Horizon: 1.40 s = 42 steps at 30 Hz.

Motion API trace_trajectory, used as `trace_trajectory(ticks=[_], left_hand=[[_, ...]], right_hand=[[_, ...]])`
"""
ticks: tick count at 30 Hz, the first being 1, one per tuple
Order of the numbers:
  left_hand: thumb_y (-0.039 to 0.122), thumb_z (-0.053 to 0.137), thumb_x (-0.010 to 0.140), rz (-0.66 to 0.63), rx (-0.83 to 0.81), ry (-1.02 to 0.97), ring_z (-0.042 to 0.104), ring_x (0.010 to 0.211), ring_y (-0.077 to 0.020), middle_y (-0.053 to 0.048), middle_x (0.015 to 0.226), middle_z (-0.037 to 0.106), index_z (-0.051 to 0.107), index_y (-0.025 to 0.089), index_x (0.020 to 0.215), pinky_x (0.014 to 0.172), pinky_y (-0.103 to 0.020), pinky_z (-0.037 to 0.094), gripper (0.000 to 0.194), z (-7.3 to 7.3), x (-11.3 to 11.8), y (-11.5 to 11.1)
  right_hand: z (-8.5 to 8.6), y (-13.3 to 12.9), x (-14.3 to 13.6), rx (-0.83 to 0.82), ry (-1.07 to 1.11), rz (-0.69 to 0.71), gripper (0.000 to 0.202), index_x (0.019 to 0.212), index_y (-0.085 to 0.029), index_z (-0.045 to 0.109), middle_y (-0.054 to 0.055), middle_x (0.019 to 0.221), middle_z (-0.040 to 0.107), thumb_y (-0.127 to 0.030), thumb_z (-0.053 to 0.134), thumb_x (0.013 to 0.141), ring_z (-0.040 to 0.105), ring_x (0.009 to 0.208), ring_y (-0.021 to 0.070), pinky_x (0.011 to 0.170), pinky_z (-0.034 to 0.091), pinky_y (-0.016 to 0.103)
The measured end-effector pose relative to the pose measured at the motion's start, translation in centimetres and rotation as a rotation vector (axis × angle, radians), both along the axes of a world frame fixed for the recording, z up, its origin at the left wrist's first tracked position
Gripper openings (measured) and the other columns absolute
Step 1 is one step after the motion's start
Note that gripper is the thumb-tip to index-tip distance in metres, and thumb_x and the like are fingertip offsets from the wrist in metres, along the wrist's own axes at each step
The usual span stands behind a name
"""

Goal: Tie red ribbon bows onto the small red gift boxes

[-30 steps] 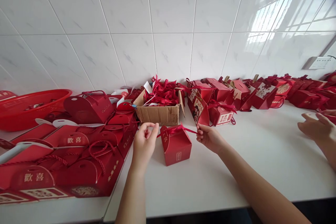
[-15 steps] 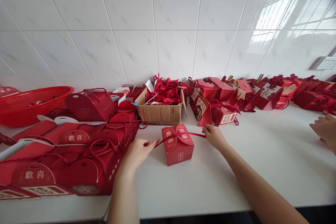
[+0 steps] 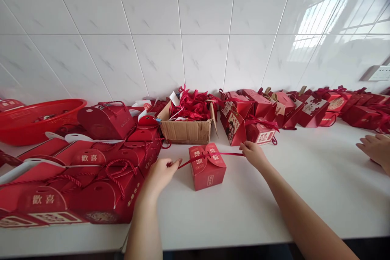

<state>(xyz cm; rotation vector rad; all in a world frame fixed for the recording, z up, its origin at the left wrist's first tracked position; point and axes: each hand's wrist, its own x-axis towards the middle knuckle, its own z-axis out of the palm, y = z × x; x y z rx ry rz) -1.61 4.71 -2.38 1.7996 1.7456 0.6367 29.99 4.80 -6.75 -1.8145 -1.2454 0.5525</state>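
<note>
A small red gift box (image 3: 209, 172) with gold lettering stands upright on the white table in front of me. Across its closed top runs a thin red ribbon (image 3: 227, 154), crossed or knotted at the middle and stretched out to both sides. My left hand (image 3: 163, 172) pinches one ribbon end, left of the box and apart from it. The other end is between the closed fingers of my right hand (image 3: 253, 155), out to the right of the box. Neither hand touches the box itself.
Behind the box stands a cardboard carton (image 3: 185, 131) heaped with red ribbons. Rows of red boxes (image 3: 100, 199) with cord handles fill the left, near a red basin (image 3: 70, 107). Finished-looking boxes (image 3: 265, 105) line the wall at right. Another person's hand (image 3: 376, 148) rests at the right edge.
My right hand has moved a little to the right and my left hand slightly left, drawing the ribbon longer and tighter over the box. The other person's hand shifted slightly left.
</note>
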Motion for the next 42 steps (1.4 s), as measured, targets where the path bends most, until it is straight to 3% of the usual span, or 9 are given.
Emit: trace_trajectory(ticks=[4,6,10,14,18,29,34,37,42], left_hand=[[0.055,0.05,0.076,0.015,0.077,-0.013,0.029,0.051,-0.0123,0.004,0.051,0.028,0.033,0.021,0.051,0.05,-0.025,0.019,0.045,0.2,0.4,-0.2],[0.053,0.049,0.078,0.01,0.154,0.011,0.038,0.054,-0.0146,0.002,0.053,0.038,0.042,0.02,0.052,0.052,-0.025,0.027,0.043,0.3,0.6,-0.2],[0.046,0.054,0.079,0.011,0.411,-0.045,0.055,0.095,-0.0253,-0.008,0.092,0.064,0.065,0.021,0.078,0.08,-0.033,0.043,0.027,0.4,1.6,-0.5],[0.044,0.053,0.084,-0.226,0.237,-0.355,0.052,0.117,-0.0233,-0.008,0.124,0.059,0.061,0.025,0.114,0.089,-0.033,0.047,0.036,0.9,3.4,-1.6],[0.04,0.058,0.084,-0.365,0.162,-0.44,0.053,0.119,-0.0233,-0.007,0.13,0.056,0.059,0.026,0.12,0.095,-0.034,0.046,0.039,1.2,4.7,-2.6],[0.038,0.06,0.083,-0.341,0.167,-0.439,0.054,0.117,-0.0227,-0.007,0.128,0.056,0.059,0.027,0.118,0.094,-0.033,0.047,0.037,0.6,5.3,-2.6],[0.048,0.064,0.078,-0.227,0.076,-0.453,0.058,0.111,-0.0254,-0.014,0.128,0.054,0.042,0.024,0.134,0.089,-0.036,0.049,0.065,0.0,5.1,-2.5],[0.056,0.064,0.074,-0.166,0.009,-0.419,0.063,0.093,-0.0242,-0.012,0.111,0.062,0.048,0.02,0.121,0.076,-0.034,0.051,0.061,-0.1,4.8,-2.5],[0.06,0.057,0.076,-0.246,-0.064,-0.405,0.063,0.078,-0.0222,-0.005,0.085,0.069,0.06,0.018,0.088,0.065,-0.028,0.046,0.043,0.6,4.9,-2.8]], right_hand=[[-0.3,-0.1,-0.6,0.054,0.011,0.046,0.026,0.062,-0.021,0.055,0.003,0.058,0.057,-0.039,0.048,0.08,0.051,0.056,0.0186,0.056,0.037,0.031],[-0.3,-0.3,-1.3,0.097,0.009,0.075,0.025,0.071,-0.02,0.059,0.005,0.07,0.063,-0.041,0.049,0.081,0.053,0.06,0.0191,0.06,0.039,0.032],[0.5,-1.5,-3.0,0.22,0.006,0.183,0.035,0.105,-0.023,0.062,0.009,0.116,0.062,-0.048,0.053,0.082,0.059,0.091,0.0228,0.075,0.046,0.035],[1.6,-3.1,-4.4,0.331,0.091,0.509,0.048,0.131,-0.031,0.049,0.005,0.142,0.045,-0.044,0.057,0.085,0.044,0.128,0.0234,0.099,0.042,0.037],[2.0,-4.1,-5.0,0.378,0.076,0.7,0.062,0.14,-0.035,0.041,0.006,0.149,0.037,-0.038,0.064,0.083,0.033,0.137,0.0281,0.108,0.035,0.047],[2.2,-4.1,-4.7,0.324,0.028,0.777,0.053,0.131,-0.033,0.054,0.007,0.147,0.039,-0.038,0.067,0.08,0.038,0.134,0.0318,0.107,0.036,0.049],[2.2,-4.1,-5.1,0.295,0.14,0.71,0.04,0.128,-0.031,0.057,0.007,0.148,0.036,-0.04,0.055,0.089,0.035,0.136,0.0279,0.105,0.039,0.042],[2.1,-4.0,-5.4,0.182,0.282,0.619,0.049,0.131,-0.032,0.049,0.008,0.144,0.038,-0.045,0.059,0.085,0.043,0.128,0.0262,0.093,0.048,0.038],[2.1,-3.8,-5.6,0.008,0.431,0.518,0.058,0.125,-0.03,0.046,0.007,0.125,0.051,-0.051,0.068,0.075,0.058,0.093,0.0187,0.073,0.051,0.03]])
